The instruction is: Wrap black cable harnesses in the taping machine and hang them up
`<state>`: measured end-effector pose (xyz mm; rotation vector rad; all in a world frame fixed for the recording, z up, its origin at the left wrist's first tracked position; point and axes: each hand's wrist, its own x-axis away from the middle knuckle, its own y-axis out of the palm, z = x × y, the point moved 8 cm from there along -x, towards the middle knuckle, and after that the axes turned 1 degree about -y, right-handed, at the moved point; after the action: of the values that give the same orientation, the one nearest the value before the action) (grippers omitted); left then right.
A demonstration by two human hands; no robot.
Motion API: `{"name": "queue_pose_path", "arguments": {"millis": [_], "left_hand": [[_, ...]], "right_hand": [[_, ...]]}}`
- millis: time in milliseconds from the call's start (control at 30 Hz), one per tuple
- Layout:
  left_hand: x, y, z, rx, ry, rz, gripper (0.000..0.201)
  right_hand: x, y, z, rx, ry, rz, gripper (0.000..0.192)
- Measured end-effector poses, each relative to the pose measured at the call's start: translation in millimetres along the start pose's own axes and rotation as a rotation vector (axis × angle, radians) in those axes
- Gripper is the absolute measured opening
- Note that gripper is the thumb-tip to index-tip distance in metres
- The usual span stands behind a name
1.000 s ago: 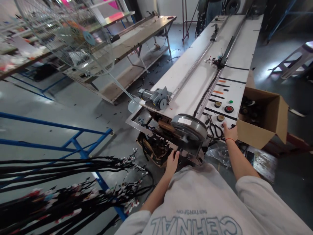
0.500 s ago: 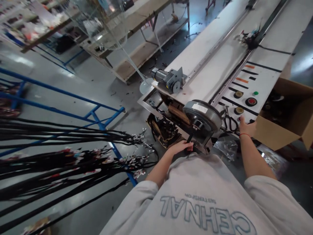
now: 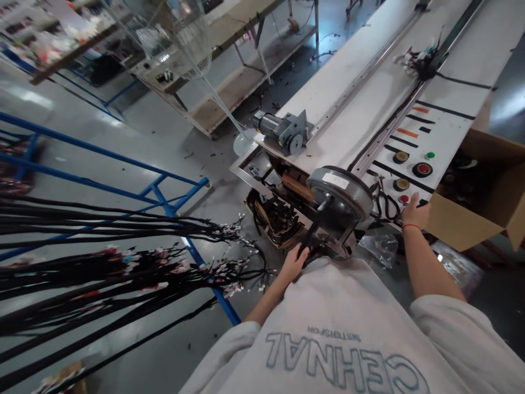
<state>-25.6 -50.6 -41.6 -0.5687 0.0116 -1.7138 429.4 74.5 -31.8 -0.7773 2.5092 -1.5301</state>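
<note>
In the head view my left hand (image 3: 296, 262) is closed around the end of a black taped wire harness (image 3: 312, 232), just in front of my shirt. That harness runs out of the round wheel-like head (image 3: 341, 191) of a machine. My right hand (image 3: 415, 214) is at the near table edge with its finger raised beside a small red push button (image 3: 404, 199); some of its fingers are hidden. A pair of black-handled scissors (image 3: 385, 203) lies just left of this button. Farther along, a wire bundle with white connectors (image 3: 422, 63) lies on the rail.
A grey motor (image 3: 273, 127) sits at the table's left corner. An open cardboard box (image 3: 463, 221) stands on the right. Many black harnesses (image 3: 123, 268) hang over a blue rack (image 3: 164, 200) at left. A standing fan (image 3: 176, 38) is behind.
My left hand has moved down and left towards me, with more black harness showing beyond the wheel. My right finger has come off the red button, which now shows.
</note>
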Motion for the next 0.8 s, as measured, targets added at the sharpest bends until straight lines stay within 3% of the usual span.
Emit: {"name": "queue_pose_path", "arguments": {"millis": [167,333,567,800], "left_hand": [[4,4.7,6,-0.015,0.020,-0.041,0.047],[4,-0.2,5,-0.007,0.015,0.033,0.052],[-20,-1.6,42,-0.137,0.086,0.029,0.047],[-47,8.9,56,-0.208,0.066,0.053,0.040]], "right_hand": [[6,-4,-8,0.028,-0.048,-0.014,0.072],[10,-9,-10,0.051,-0.026,0.003,0.070],[6,-7,-7,0.072,-0.006,0.021,0.072],[2,-2,-3,0.062,-0.021,0.009,0.071]]}}
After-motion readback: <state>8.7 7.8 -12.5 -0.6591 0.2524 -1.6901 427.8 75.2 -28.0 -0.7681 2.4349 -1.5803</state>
